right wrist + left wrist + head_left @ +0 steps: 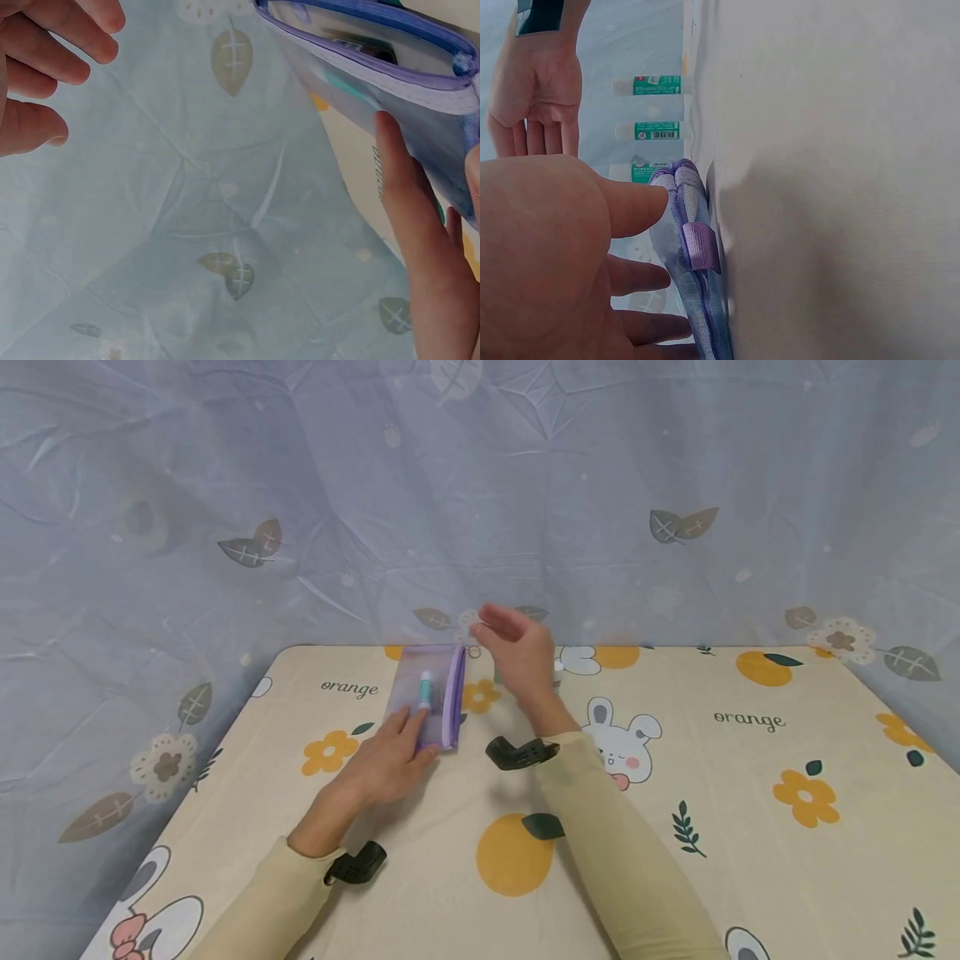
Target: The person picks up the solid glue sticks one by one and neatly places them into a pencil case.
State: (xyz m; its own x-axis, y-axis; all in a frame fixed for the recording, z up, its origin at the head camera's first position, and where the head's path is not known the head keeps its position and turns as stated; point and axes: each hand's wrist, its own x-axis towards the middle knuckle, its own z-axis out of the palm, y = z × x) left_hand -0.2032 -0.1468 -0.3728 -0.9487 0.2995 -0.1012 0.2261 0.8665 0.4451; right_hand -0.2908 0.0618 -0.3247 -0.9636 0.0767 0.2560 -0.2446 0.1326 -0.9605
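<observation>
Purple mesh pouch (402, 681) lies at the tabletop (420, 902)'s far edge, left of centre, zip side gaping to the right; teal stick (426, 687) shows inside. Left hand (386, 766) rests on its near end, fingers nearly straight, thumb by the near zip corner, no clear grip. Right hand (522, 660) raised, fingers loosely extended, empty. Green-labelled sticks (657, 85) stand right of the pouch, near the far edge. Step looks like loading, between pieces; next move likely calls for lowering the right hand to pinch one, mouth kept gaping.
</observation>
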